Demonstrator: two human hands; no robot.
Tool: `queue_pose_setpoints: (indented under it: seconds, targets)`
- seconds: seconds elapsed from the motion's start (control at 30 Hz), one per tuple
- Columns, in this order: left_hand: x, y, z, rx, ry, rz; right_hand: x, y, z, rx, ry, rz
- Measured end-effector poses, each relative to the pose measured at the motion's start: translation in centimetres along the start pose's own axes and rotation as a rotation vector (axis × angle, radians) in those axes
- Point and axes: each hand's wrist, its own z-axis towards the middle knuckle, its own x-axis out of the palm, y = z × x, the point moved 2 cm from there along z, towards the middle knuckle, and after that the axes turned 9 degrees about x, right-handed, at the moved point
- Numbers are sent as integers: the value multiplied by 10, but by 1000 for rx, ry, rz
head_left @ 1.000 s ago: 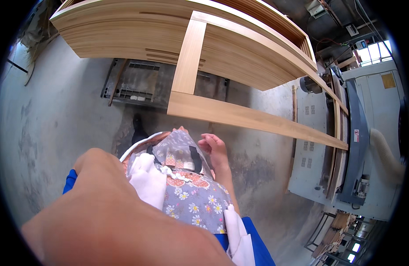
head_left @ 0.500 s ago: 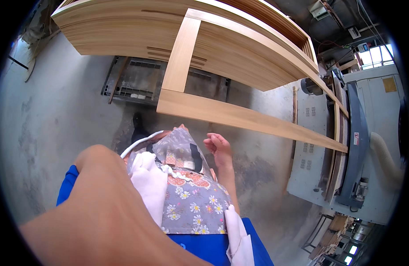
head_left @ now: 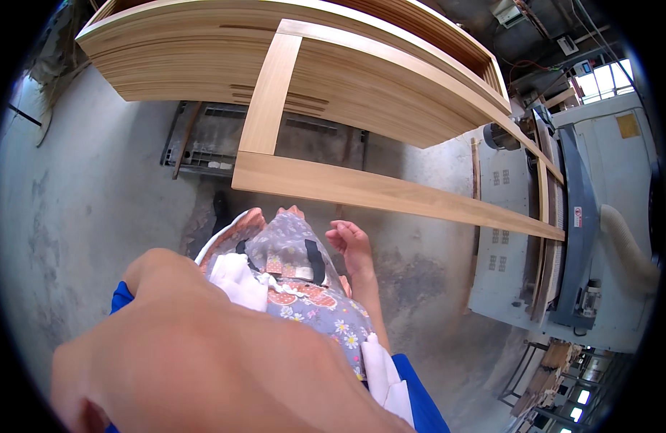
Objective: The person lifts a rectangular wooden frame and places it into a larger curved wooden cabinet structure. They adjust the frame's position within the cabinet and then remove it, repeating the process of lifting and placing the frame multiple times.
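Note:
A pale wooden frame (head_left: 390,193) lies in front of me, with a crosspiece (head_left: 264,108) joining its two long rails at the left end. The rails run right, into a grey-blue machine (head_left: 576,224). My right hand (head_left: 351,242) hangs just below the near rail, apart from it. Its fingers are loosely curled and a little apart, with nothing seen in them. My left hand (head_left: 203,353) is raised very close to the view with the bent left arm, large and blurred. Its fingers are hidden, and so is anything they hold.
Beyond the frame rises a tall stack of similar wooden frames (head_left: 160,58), above a dark metal base (head_left: 304,137) on the concrete floor (head_left: 87,195). A pale hose (head_left: 625,252) hangs on the machine. Wood pieces (head_left: 545,372) lie on a rack at the lower right.
The wooden frame has slid left, out from the machine. My left arm has come across the view and covers more of my flowered apron. My right hand has hardly moved.

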Motion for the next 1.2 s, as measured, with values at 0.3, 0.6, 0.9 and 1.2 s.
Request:
queue_pose_setpoints:
  seconds: [0.3,0.6,0.9,1.2]
  targets:
    - [-11,1,-9,-39,-179,-50,7,-2,1,12,-9,-10]
    - [-75,-1,-88,-124,-904,-77,11,11,-11,-8,-63,66]
    - [-80,1,-101,-51,-990,-117,3,5,-1,17,-43,21]
    - [-91,2,-110,-44,-1203,-6,-4,5,3,20,-12,34]
